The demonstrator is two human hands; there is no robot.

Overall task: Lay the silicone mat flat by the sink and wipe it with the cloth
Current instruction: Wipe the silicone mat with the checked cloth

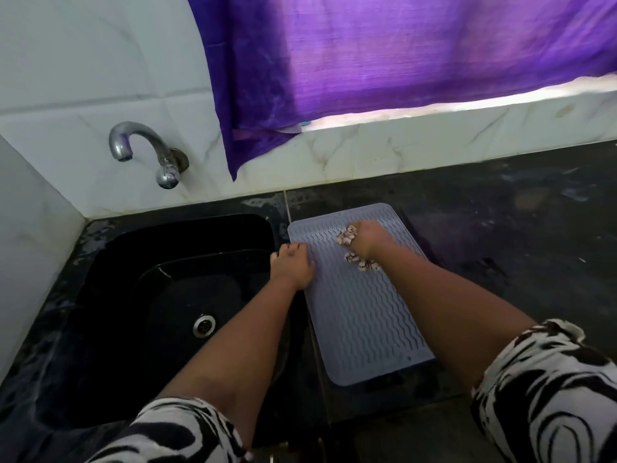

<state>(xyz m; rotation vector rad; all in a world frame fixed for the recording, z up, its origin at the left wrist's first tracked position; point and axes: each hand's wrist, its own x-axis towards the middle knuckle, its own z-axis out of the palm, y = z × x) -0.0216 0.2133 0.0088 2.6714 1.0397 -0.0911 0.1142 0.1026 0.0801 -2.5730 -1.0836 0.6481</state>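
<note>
With the mat (360, 315) laid flat on the counter (500, 228) just right of the sink (110, 262), its near-sink edge is pinned by the loosely curled left hand (293, 265) w/ nothing gripped, while the cloth (350, 245), bunched in the closed right hand (370, 238), is best drawn in long strokes along the ridges twd the near end.

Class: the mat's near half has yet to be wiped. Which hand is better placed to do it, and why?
The right hand: it already grips the cloth on the mat. The left hand presses the mat's sink-side edge, steadying it, and holds no cloth.
</note>
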